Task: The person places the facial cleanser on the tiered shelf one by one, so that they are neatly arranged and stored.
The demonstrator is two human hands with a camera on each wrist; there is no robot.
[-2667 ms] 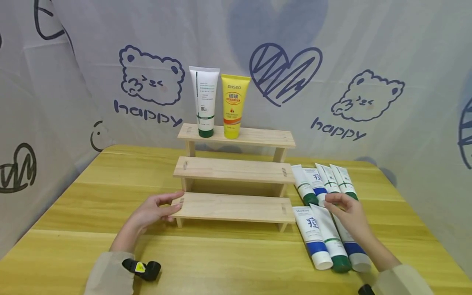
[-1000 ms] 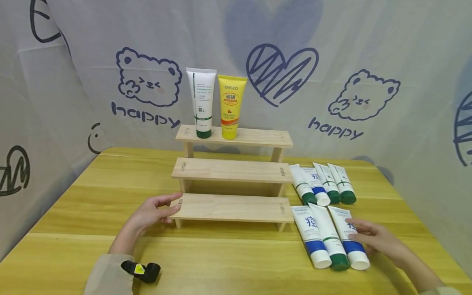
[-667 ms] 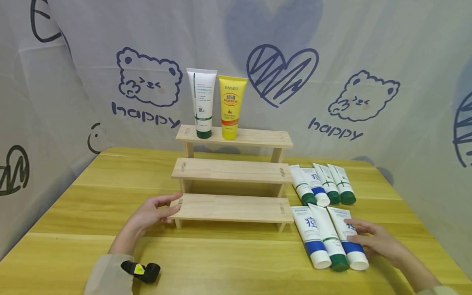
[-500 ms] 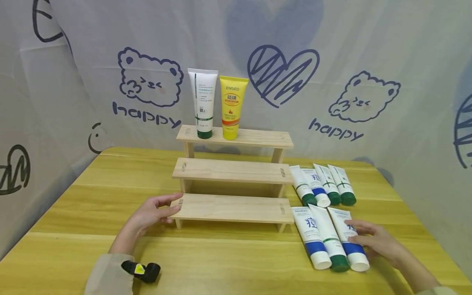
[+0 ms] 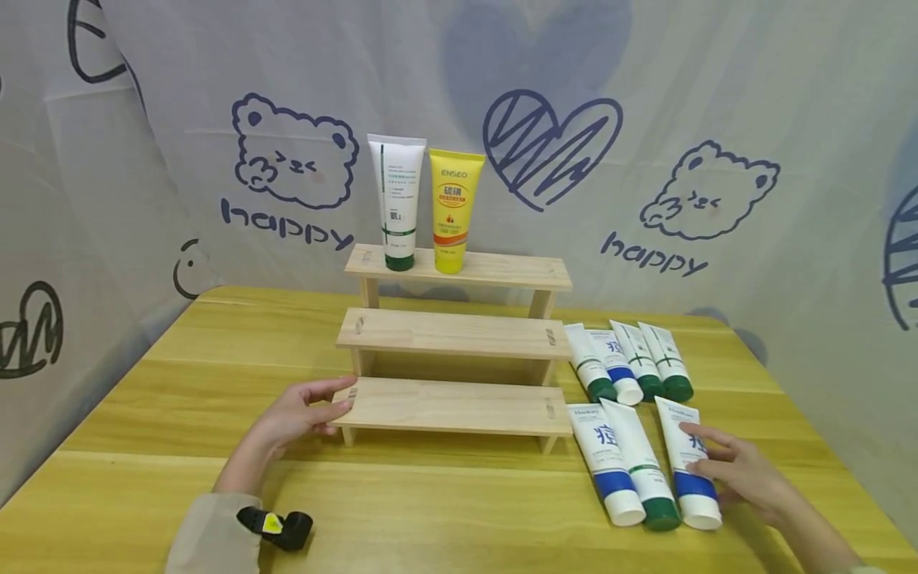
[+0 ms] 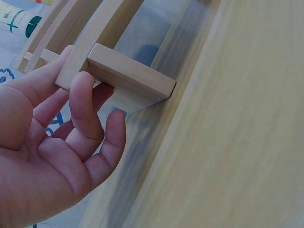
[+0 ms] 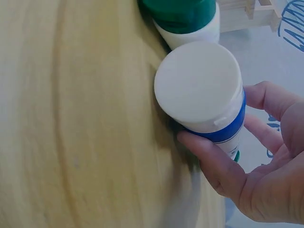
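Observation:
My left hand point(image 5: 297, 414) pinches the left end of the lowest board of a three-step wooden display stand point(image 5: 452, 406). In the left wrist view its fingers grip the board point(image 6: 78, 61) beside the support leg. On the right, my right hand point(image 5: 746, 474) grips a white squeeze tube with a blue band point(image 5: 674, 438) from its right side. The right wrist view shows its white cap point(image 6: 47, 28)-free work surface partly, and the tube's cap point(image 7: 199, 80) points at the camera. A green-capped tube point(image 5: 641, 458) and another blue-banded tube point(image 5: 602, 450) lie to its left.
A white tube with a green cap point(image 5: 402, 199) and a yellow tube point(image 5: 453, 211) stand upright on the top step. Behind the near row, several smaller tubes point(image 5: 667, 359) lie right of the stand. A printed cloth point(image 5: 445, 64) hangs behind the wooden table point(image 5: 402, 510).
My right hand moved from above the tubes to the right-hand blue-banded tube and shifted it slightly right, opening a gap beside the green-capped tube. The left hand stayed on the stand.

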